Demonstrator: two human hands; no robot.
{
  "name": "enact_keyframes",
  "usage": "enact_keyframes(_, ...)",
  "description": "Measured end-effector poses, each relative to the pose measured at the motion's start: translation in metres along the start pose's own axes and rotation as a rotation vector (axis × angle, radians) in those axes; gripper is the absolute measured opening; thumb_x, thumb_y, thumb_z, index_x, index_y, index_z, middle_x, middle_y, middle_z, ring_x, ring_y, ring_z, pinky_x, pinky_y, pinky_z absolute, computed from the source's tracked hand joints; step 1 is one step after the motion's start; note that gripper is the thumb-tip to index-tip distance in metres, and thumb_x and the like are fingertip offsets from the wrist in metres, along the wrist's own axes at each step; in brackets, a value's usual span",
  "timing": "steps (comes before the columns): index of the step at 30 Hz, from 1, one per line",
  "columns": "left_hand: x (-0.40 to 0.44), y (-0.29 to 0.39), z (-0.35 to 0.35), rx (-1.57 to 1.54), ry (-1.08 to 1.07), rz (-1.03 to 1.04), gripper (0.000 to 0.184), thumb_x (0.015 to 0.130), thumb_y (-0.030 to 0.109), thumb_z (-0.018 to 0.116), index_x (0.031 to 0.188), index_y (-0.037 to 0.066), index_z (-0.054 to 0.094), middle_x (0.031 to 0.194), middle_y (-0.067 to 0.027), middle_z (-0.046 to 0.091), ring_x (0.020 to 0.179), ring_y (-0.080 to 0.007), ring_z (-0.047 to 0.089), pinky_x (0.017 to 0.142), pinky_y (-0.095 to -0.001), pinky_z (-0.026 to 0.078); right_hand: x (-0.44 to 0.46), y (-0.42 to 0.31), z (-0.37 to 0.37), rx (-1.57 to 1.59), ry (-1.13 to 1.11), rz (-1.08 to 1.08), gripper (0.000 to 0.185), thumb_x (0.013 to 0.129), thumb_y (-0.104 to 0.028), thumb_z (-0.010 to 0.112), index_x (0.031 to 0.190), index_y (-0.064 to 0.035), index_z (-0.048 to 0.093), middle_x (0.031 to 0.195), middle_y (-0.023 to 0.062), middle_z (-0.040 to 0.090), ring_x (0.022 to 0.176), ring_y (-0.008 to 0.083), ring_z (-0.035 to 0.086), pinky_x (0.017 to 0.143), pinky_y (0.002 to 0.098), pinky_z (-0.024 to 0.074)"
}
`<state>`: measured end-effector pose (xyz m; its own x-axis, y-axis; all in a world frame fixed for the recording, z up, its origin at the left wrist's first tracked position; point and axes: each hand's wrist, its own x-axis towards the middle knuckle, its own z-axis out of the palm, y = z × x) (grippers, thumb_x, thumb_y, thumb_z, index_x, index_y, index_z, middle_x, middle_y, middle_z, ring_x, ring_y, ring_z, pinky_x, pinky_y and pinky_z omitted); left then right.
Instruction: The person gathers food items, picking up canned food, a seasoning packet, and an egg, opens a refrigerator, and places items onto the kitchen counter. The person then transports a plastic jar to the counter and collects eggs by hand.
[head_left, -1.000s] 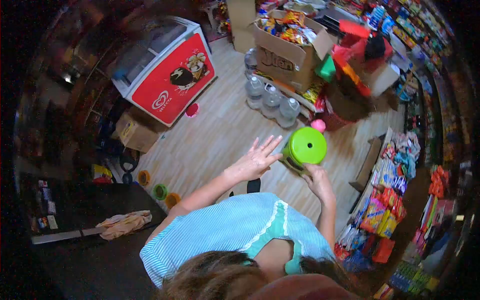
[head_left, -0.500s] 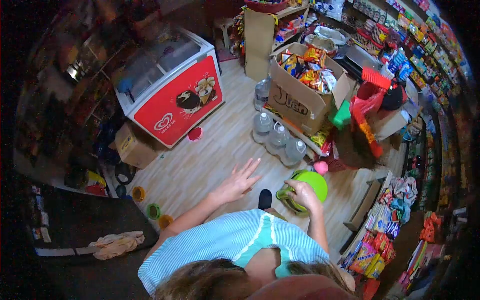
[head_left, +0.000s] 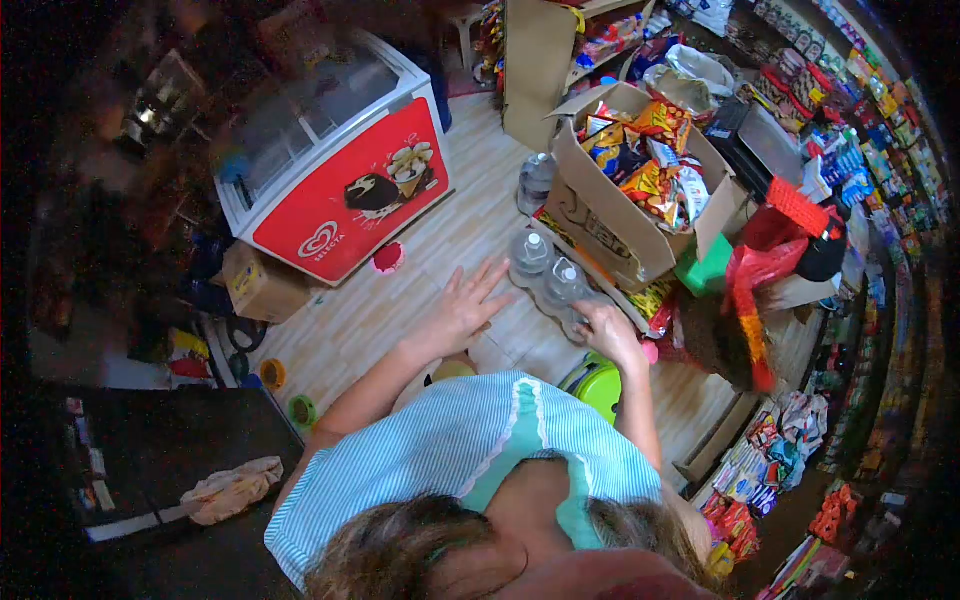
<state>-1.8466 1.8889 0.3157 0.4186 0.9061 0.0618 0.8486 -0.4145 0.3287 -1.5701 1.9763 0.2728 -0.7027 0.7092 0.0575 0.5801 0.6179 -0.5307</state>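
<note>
My left hand [head_left: 465,308] is held out over the floor with its fingers spread and nothing in it. Its fingertips point toward a clear plastic water bottle [head_left: 531,255] with a white cap. My right hand [head_left: 612,335] reaches forward with fingers partly stretched and no visible object in it. It covers part of the row of bottles, beside another water bottle [head_left: 567,283]; whether it touches them I cannot tell. Below my right wrist is a bright green round stool [head_left: 600,387], partly hidden by my arm and body.
A cardboard box [head_left: 610,235] full of snack packs stands behind the bottles. A red ice cream freezer [head_left: 350,205] is at the left, with a small carton [head_left: 262,285] beside it. Red bags and a broom [head_left: 715,340] stand right. Shelves of goods [head_left: 885,250] line the right side.
My view has tipped forward and my body leans farther over the floor. Both hands have moved forward, the right one from above the green stool to the bottles.
</note>
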Motion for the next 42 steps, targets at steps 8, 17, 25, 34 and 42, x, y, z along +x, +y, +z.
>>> enact_keyframes(8, 0.065, -0.158, -0.033, -0.091, -0.082, 0.031, 0.054, 0.071, 0.005, 0.066, 0.123, 0.007, 0.052, 0.152, -0.0139, 0.015, 0.139, -0.0336, 0.017, 0.105, -0.0602, 0.026, 0.153, 0.015, 0.028, 0.027, 0.035, 0.114, 0.03, 0.073, -0.007, 0.062, 0.104, -0.0052, 0.061, 0.088, 0.0197, 0.064, 0.083, 0.0373, 0.062, 0.074, 0.0443, 0.0489)
enact_keyframes(17, 0.16, -0.315, -0.09, -0.016, -0.067, 0.217, 0.043, 0.075, 0.005, 0.06, 0.117, 0.005, 0.052, 0.15, -0.0158, 0.02, 0.137, -0.0355, 0.022, 0.103, -0.0589, 0.029, 0.332, -0.005, 0.021, 0.063, 0.185, 0.094, 0.029, 0.07, -0.005, 0.062, 0.099, -0.0034, 0.062, 0.082, 0.0192, 0.062, 0.081, 0.0347, 0.061, 0.071, 0.044, 0.0486)
enact_keyframes(25, 0.29, -0.373, -0.094, 0.007, -0.128, 0.394, 0.043, 0.078, 0.007, 0.059, 0.12, 0.006, 0.049, 0.149, -0.0172, 0.021, 0.137, -0.0367, 0.023, 0.103, -0.0578, 0.03, 0.405, 0.07, 0.006, 0.071, 0.258, 0.171, 0.027, 0.071, -0.004, 0.06, 0.098, -0.0031, 0.062, 0.08, 0.0181, 0.062, 0.079, 0.0349, 0.062, 0.072, 0.0441, 0.0487)
enact_keyframes(34, 0.429, -0.42, -0.119, 0.023, -0.195, 0.468, 0.044, 0.081, 0.013, 0.058, 0.123, 0.007, 0.048, 0.15, -0.0171, 0.019, 0.136, -0.0373, 0.023, 0.105, -0.0572, 0.027, 0.505, 0.141, -0.062, 0.011, 0.255, 0.239, 0.024, 0.078, -0.009, 0.062, 0.1, -0.003, 0.061, 0.087, 0.0189, 0.063, 0.083, 0.0379, 0.06, 0.074, 0.0436, 0.0484)
enact_keyframes(42, 0.554, -0.457, -0.108, 0.034, -0.241, 0.702, 0.049, 0.074, 0.008, 0.064, 0.122, 0.007, 0.052, 0.149, -0.0159, 0.02, 0.136, -0.0356, 0.024, 0.103, -0.0582, 0.029, 0.536, 0.18, -0.098, -0.157, 0.335, 0.606, 0.03, 0.078, -0.01, 0.063, 0.108, -0.0086, 0.059, 0.097, 0.0127, 0.061, 0.099, 0.0308, 0.057, 0.098, 0.0544, 0.0325)
